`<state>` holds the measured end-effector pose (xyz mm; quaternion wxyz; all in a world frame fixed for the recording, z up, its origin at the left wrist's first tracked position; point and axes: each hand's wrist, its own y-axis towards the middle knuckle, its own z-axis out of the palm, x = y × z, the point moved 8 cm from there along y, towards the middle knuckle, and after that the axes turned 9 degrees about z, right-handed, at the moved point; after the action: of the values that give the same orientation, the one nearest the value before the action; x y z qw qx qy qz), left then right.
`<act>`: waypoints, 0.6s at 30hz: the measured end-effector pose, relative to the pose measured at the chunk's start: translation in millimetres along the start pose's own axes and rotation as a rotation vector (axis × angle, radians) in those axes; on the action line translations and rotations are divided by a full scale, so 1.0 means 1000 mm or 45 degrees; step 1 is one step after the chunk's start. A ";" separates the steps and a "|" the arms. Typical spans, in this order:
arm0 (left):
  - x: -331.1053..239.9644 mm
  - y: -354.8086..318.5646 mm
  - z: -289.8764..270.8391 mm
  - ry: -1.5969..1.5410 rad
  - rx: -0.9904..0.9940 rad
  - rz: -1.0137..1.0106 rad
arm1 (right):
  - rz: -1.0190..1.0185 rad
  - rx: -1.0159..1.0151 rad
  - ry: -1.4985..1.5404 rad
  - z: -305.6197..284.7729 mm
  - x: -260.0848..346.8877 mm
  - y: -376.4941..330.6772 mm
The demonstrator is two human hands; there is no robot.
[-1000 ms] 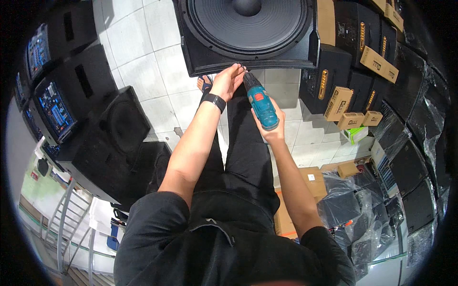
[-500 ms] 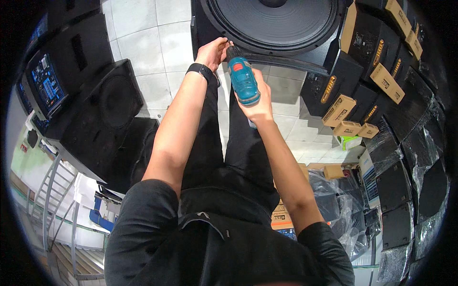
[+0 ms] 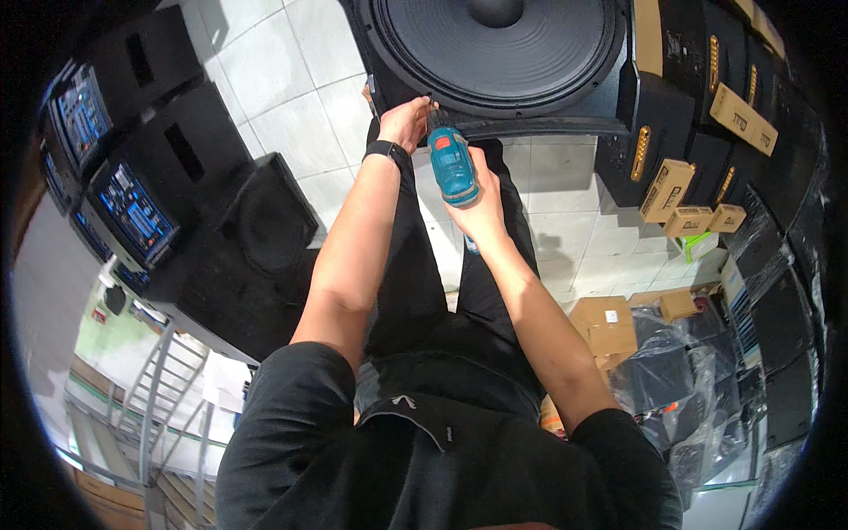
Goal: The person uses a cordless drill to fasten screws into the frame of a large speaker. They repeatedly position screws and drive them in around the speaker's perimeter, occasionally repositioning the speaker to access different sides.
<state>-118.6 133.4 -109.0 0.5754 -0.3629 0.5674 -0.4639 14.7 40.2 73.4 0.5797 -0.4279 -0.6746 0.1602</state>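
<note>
A large black round speaker driver (image 3: 477, 71) sits face up in a black speaker cabinet (image 3: 618, 93) in front of me. My right hand (image 3: 481, 201) is wrapped round the handle of a teal cordless drill (image 3: 454, 172) with a red patch on top. The drill's black chuck points away from me at the driver's near-left rim. My left hand (image 3: 409, 124), with a black watch on its wrist, is beside the chuck, its fingers drawn together at the rim. What they pinch, if anything, is too small to make out, and the bit's tip is hidden.
Black speaker cabinets (image 3: 265, 225) with blue-lit panels (image 3: 132, 212) stand on the left. More black cabinets on the right carry small brown boxes (image 3: 667, 190). Behind, to the right, are a cardboard box (image 3: 602, 327) and plastic-wrapped goods (image 3: 654, 380). A metal railing (image 3: 155, 397) is at lower left.
The whole view has shifted and turned slightly, so the side cabinets and boxes appear displaced to the right. Both hands and the drill stay at the driver's near-left rim.
</note>
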 end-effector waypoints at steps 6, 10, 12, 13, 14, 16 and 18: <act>-0.019 -0.010 0.002 0.164 0.030 -0.068 | 0.125 -0.161 0.128 0.018 -0.001 -0.008; -0.028 -0.003 -0.001 0.251 0.092 -0.128 | 0.136 -0.303 0.186 0.032 0.007 -0.015; -0.030 0.002 -0.002 0.217 0.137 -0.151 | 0.146 -0.367 0.192 0.040 0.014 -0.016; -0.030 0.004 -0.003 0.205 0.153 -0.181 | 0.175 -0.390 0.193 0.043 0.015 -0.017; -0.032 0.006 -0.003 0.268 0.212 -0.169 | 0.203 -0.409 0.194 0.047 0.017 -0.018; -0.033 0.007 -0.003 0.353 0.267 -0.177 | 0.264 -0.453 0.211 0.053 0.020 -0.020; -0.033 0.008 -0.004 0.418 0.280 -0.178 | 0.279 -0.503 0.230 0.057 0.022 -0.024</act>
<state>-119.4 167.5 -106.5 0.4778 -0.2561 0.5728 -0.6148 -46.3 59.3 89.0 0.5220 -0.6164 -0.5877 0.0480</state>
